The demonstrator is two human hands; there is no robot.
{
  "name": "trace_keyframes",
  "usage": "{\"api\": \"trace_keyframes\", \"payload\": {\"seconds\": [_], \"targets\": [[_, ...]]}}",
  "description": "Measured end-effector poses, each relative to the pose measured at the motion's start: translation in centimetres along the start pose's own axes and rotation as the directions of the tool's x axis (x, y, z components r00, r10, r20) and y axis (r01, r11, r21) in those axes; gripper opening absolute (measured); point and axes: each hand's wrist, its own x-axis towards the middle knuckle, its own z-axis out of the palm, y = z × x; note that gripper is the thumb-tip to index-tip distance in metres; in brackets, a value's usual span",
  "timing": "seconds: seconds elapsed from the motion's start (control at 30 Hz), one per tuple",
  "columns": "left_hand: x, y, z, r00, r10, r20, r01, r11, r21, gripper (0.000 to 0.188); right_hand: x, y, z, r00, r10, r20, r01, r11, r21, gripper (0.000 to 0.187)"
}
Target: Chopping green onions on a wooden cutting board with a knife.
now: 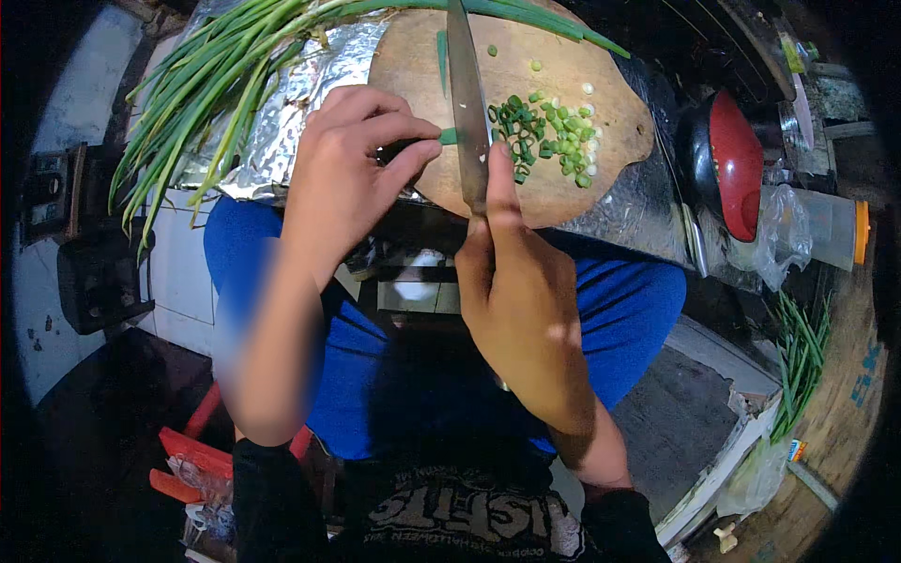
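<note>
My right hand [516, 291] is wrapped round the handle of a kitchen knife [467, 103], its index finger stretched along the blade. The blade stands across a green spring onion stalk [449, 137] on the round wooden cutting board [413, 56]. My left hand [366, 150] pinches that stalk just left of the blade, between thumb and fingers. Right of the knife lie chopped spring onion rings [569, 131], dark green nearest the blade and paler farther right. Another loose piece of green stalk [442, 58] lies on the board beyond my left hand.
A bunch of long spring onions [216, 84] spreads over aluminium foil [328, 58] at the left and past the board's far edge. At the right are a red and black pan [732, 167], a clear container with an orange lid [826, 225], and more greens [800, 361] in a plastic bag.
</note>
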Motion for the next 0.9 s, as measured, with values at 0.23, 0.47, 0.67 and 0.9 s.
{"api": "trace_keyframes", "payload": {"seconds": [0.23,0.47,0.67,0.9], "targets": [[0.2,-0.2,-0.1,0.999,-0.031,0.030,0.032,0.999,-0.024,0.018,-0.1,-0.1,0.2,0.999,-0.041,-0.009,0.041,0.999,-0.019,0.065],[0.5,-0.6,-0.2,0.999,0.000,0.052,0.003,0.999,-0.044,0.013,0.9,-0.7,1.0,1.000,0.019,0.020,-0.017,0.991,-0.135,0.064],[0.3,-0.1,-0.2,0.998,0.040,0.042,-0.039,0.999,-0.029,0.013,3.3,-0.4,1.6,0.994,0.107,0.005,-0.107,0.993,-0.056,0.060],[0.0,0.1,0.0,0.999,0.035,0.034,-0.034,0.999,-0.032,0.016,2.1,-0.2,0.4,0.995,0.087,-0.058,-0.086,0.996,0.008,0.059]]}}
